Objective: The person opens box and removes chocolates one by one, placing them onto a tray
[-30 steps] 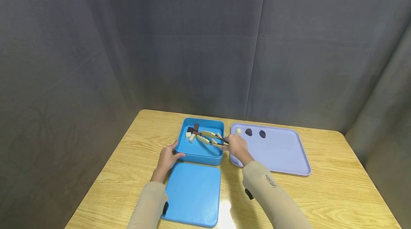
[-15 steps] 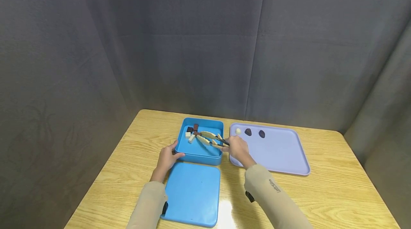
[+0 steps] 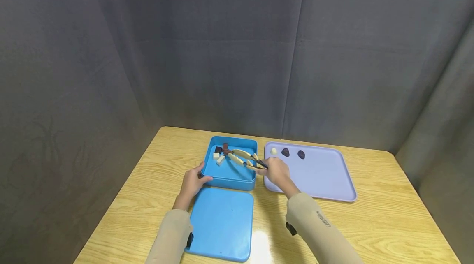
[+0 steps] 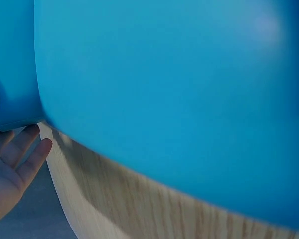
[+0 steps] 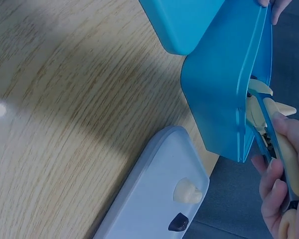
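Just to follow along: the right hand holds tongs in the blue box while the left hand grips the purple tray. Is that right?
Not quite: the left hand grips the blue box, not the purple tray, as the head view shows. The right hand does hold tongs in that box.

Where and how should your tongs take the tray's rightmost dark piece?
I'd have the tongs pinch the rightmost dark piece around the middle of its sides, coming from above and the near right: bare lilac tray lies on its near and right sides, while the other dark piece there sits left and the rim behind.
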Motion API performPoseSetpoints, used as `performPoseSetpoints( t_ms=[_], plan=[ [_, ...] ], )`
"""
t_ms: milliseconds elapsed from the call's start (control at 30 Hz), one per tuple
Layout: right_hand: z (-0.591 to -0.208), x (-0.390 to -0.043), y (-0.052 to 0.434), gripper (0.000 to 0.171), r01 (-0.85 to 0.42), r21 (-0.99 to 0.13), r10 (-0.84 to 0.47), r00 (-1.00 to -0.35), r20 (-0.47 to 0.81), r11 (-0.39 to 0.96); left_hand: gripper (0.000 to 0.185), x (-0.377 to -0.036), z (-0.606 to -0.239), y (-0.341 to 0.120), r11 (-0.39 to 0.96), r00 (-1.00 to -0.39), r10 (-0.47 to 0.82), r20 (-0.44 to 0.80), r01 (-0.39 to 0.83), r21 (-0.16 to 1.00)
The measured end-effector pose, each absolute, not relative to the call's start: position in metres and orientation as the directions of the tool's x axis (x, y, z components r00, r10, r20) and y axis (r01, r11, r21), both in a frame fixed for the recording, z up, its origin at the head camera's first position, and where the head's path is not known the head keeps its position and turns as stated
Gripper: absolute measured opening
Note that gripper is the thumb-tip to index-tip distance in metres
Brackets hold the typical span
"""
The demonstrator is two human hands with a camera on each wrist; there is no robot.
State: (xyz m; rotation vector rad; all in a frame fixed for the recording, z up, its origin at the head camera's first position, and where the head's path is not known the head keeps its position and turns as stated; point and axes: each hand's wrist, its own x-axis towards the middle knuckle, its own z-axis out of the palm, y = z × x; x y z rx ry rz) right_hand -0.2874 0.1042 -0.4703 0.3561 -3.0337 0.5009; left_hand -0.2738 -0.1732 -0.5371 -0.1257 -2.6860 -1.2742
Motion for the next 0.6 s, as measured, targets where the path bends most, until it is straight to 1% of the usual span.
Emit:
performPoseSetpoints(
  t_ms=[67, 100, 167, 400, 600],
  plan=[
    [-0.47, -0.286, 0.106, 0.027, -0.235, -0.325, -0.217, -0.972, 0.091, 0.916, 0.064, -0.274, -0.536, -0.173, 0.643, -0.983, 0.006, 0.185, 0.146, 0.752],
    [-0.47, -0.286, 0.107, 0.028, -0.238, -0.324, -0.218, -0.971, 0.098, 0.916, 0.064, -0.275, -0.537, -0.173, 0.636, -0.987, 0.003, 0.158, 0.124, 0.762],
    [-0.47, -0.285, 0.109, 0.028, -0.24, -0.332, -0.216, -0.971, 0.107, 0.912, 0.065, -0.276, -0.536, -0.173, 0.639, -0.989, -0.003, 0.147, 0.111, 0.761],
    [-0.469, -0.279, 0.114, 0.028, -0.247, -0.368, -0.211, -0.968, 0.134, 0.896, 0.065, -0.275, -0.537, -0.173, 0.638, -0.988, 0.006, 0.154, 0.122, 0.76],
    [-0.469, -0.277, 0.122, 0.021, -0.248, -0.373, -0.204, -0.967, 0.155, 0.894, 0.067, -0.274, -0.536, -0.173, 0.64, -0.987, 0.01, 0.161, 0.131, 0.758]
  ],
)
